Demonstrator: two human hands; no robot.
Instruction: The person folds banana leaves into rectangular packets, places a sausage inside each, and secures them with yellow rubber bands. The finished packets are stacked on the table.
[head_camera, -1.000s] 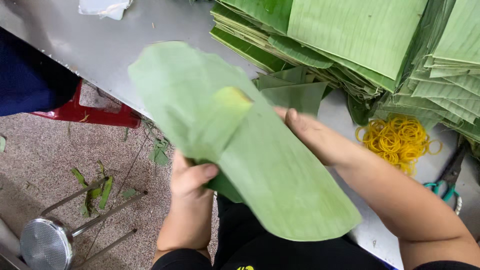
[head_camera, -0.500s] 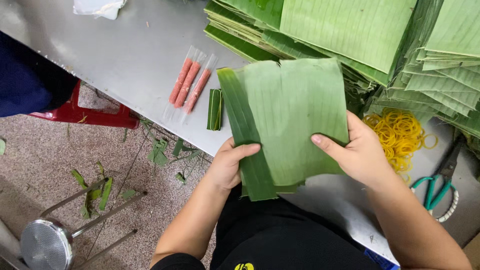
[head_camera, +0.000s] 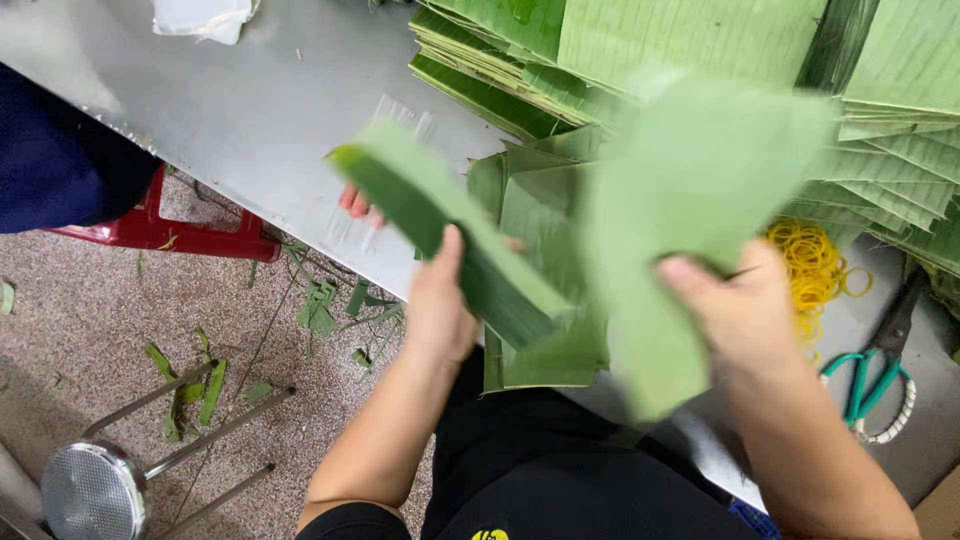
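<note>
The one leaf held flat half a second ago is now apart: the left hand (head_camera: 440, 310) grips a folded strip (head_camera: 450, 235), the right hand (head_camera: 745, 315) pinches a blurred leaf (head_camera: 690, 200), both lifted above the table (head_camera: 250, 110). Clear-wrapped pink sticks (head_camera: 355, 205) lie behind the strip; a white packet (head_camera: 200, 18) lies at the far edge.
</note>
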